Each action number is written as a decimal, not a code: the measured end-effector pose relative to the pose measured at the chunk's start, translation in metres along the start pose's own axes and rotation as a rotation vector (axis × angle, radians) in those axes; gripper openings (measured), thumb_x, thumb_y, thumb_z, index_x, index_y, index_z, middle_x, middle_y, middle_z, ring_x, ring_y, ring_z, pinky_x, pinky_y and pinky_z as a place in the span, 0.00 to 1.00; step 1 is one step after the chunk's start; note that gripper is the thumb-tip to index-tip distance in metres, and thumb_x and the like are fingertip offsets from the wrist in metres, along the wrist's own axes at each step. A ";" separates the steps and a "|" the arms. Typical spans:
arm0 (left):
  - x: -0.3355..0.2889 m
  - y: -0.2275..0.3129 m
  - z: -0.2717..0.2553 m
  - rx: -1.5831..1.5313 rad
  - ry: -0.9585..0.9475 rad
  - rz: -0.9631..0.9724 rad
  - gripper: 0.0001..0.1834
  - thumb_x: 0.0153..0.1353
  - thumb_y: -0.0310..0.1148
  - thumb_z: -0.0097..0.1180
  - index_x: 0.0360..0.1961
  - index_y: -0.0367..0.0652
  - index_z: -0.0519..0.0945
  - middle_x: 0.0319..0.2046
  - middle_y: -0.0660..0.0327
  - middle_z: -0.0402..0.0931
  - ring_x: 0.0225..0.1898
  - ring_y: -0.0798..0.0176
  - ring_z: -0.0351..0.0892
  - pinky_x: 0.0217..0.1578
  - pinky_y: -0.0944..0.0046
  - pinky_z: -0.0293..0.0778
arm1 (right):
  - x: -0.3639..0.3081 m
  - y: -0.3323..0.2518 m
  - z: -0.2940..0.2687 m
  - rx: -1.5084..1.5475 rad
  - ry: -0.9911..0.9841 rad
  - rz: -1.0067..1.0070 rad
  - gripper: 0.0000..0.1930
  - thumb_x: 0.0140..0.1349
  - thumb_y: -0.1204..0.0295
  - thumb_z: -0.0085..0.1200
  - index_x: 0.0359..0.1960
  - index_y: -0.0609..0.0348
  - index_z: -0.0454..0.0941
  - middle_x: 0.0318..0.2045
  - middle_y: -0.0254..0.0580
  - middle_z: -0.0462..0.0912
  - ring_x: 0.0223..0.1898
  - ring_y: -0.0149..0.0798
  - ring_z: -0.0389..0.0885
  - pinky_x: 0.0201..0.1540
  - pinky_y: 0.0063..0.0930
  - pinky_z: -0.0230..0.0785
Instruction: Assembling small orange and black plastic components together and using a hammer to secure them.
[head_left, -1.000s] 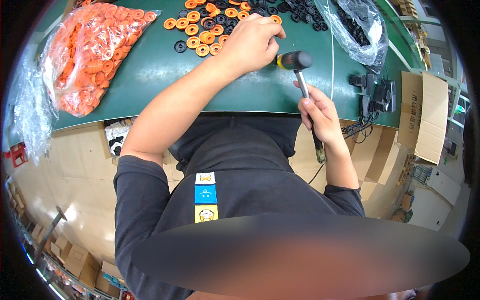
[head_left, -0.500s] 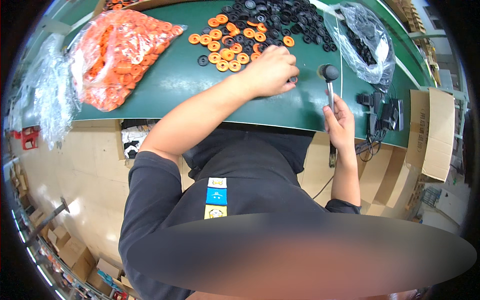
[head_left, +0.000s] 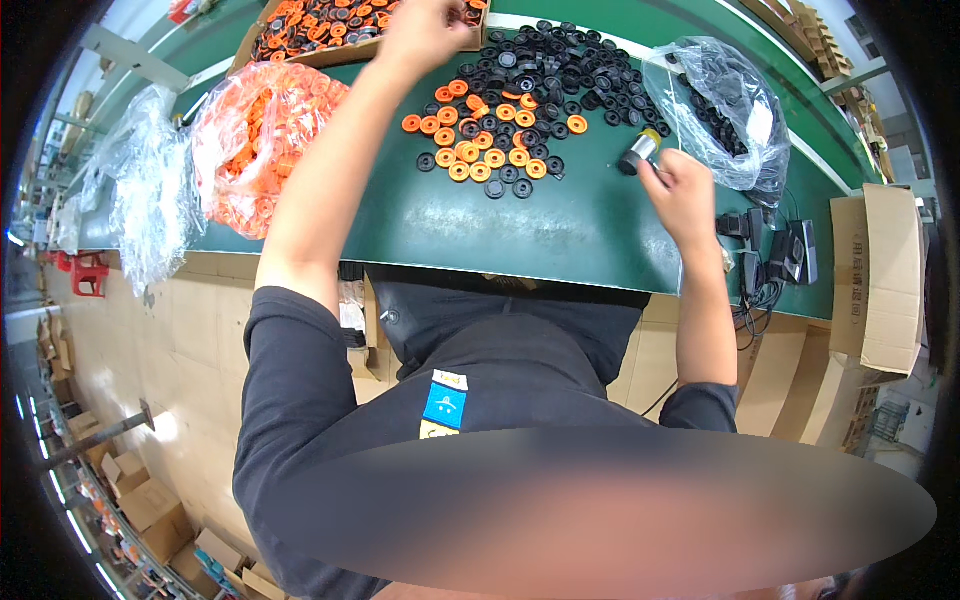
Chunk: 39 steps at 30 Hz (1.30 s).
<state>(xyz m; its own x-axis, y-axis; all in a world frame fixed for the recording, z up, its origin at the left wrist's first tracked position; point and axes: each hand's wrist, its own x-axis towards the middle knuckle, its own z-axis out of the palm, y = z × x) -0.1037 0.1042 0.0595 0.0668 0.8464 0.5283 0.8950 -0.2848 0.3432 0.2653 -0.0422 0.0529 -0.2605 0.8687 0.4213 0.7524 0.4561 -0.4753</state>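
The person's left hand (head_left: pixel 425 30) reaches far up to the top centre of the frame, over the near edge of a shallow cardboard tray (head_left: pixel 330 50) filled with orange and black round plastic parts; its fingers are curled together, though I cannot tell whether they grip anything. The right hand (head_left: pixel 683 195), at right of centre, has its fingers clamped on the handle of a small black-headed mallet (head_left: pixel 637 155), whose head rests just above the hand on the green counter (head_left: pixel 560 235).

Between the two hands lies a loose cluster of orange plastic rings (head_left: pixel 480 135), and above it a wider scatter of black plastic discs (head_left: pixel 560 80). A clear bag of orange parts (head_left: pixel 255 150) sits at upper left, near the counter's front edge, and a clear bag of black parts (head_left: pixel 725 110) at upper right. The widest bare stretch of counter runs along the front edge below the rings. An open cardboard box (head_left: pixel 885 280) stands beyond the right end.
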 end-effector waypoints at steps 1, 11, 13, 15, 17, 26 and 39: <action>0.007 -0.012 -0.003 -0.109 0.066 -0.143 0.12 0.54 0.35 0.63 0.37 0.41 0.85 0.34 0.47 0.83 0.41 0.45 0.83 0.44 0.50 0.79 | 0.007 -0.005 0.010 0.051 -0.012 -0.024 0.18 0.55 0.75 0.62 0.20 0.64 0.63 0.19 0.50 0.68 0.23 0.53 0.71 0.27 0.41 0.63; -0.080 0.089 0.033 -0.260 -0.113 0.150 0.15 0.57 0.31 0.64 0.47 0.42 0.85 0.46 0.54 0.81 0.51 0.47 0.79 0.55 0.53 0.74 | 0.054 0.001 0.077 -0.008 -0.147 -0.029 0.15 0.56 0.73 0.63 0.47 0.58 0.84 0.43 0.47 0.80 0.43 0.51 0.82 0.49 0.39 0.77; -0.091 0.092 0.044 -0.196 -0.119 0.231 0.15 0.57 0.26 0.61 0.47 0.42 0.85 0.46 0.55 0.79 0.50 0.48 0.78 0.54 0.52 0.74 | 0.049 -0.001 0.079 0.095 -0.200 -0.051 0.14 0.55 0.75 0.64 0.45 0.59 0.84 0.42 0.46 0.81 0.44 0.52 0.83 0.49 0.41 0.76; -0.095 0.095 0.050 -0.201 -0.131 0.252 0.16 0.56 0.23 0.58 0.47 0.41 0.85 0.47 0.55 0.78 0.50 0.49 0.77 0.53 0.51 0.73 | 0.049 -0.002 0.079 0.079 -0.201 -0.060 0.14 0.55 0.76 0.64 0.44 0.60 0.84 0.42 0.46 0.80 0.44 0.53 0.83 0.48 0.42 0.76; -0.097 0.100 0.051 -0.243 -0.190 0.291 0.17 0.55 0.23 0.58 0.47 0.41 0.85 0.47 0.54 0.77 0.51 0.49 0.77 0.53 0.51 0.73 | 0.049 0.000 0.078 0.080 -0.213 -0.034 0.12 0.56 0.76 0.64 0.43 0.60 0.83 0.42 0.46 0.80 0.43 0.53 0.83 0.47 0.42 0.76; -0.105 0.105 0.052 -0.243 -0.217 0.221 0.11 0.58 0.25 0.60 0.42 0.39 0.85 0.43 0.55 0.78 0.46 0.50 0.79 0.50 0.53 0.74 | 0.047 -0.002 0.080 0.069 -0.173 -0.049 0.13 0.57 0.76 0.62 0.45 0.57 0.82 0.40 0.44 0.79 0.41 0.53 0.83 0.44 0.42 0.77; -0.096 0.104 0.058 -0.141 -0.091 0.209 0.08 0.57 0.33 0.66 0.35 0.41 0.82 0.37 0.55 0.79 0.43 0.48 0.80 0.46 0.51 0.75 | 0.046 0.002 0.085 0.038 -0.135 -0.110 0.10 0.59 0.76 0.59 0.42 0.57 0.85 0.38 0.47 0.79 0.39 0.53 0.82 0.45 0.43 0.77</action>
<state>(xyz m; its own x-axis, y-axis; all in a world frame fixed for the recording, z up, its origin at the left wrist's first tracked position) 0.0090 0.0197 -0.0006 0.2885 0.7977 0.5295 0.7878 -0.5121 0.3422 0.2037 0.0151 0.0054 -0.4205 0.8303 0.3658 0.6925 0.5542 -0.4618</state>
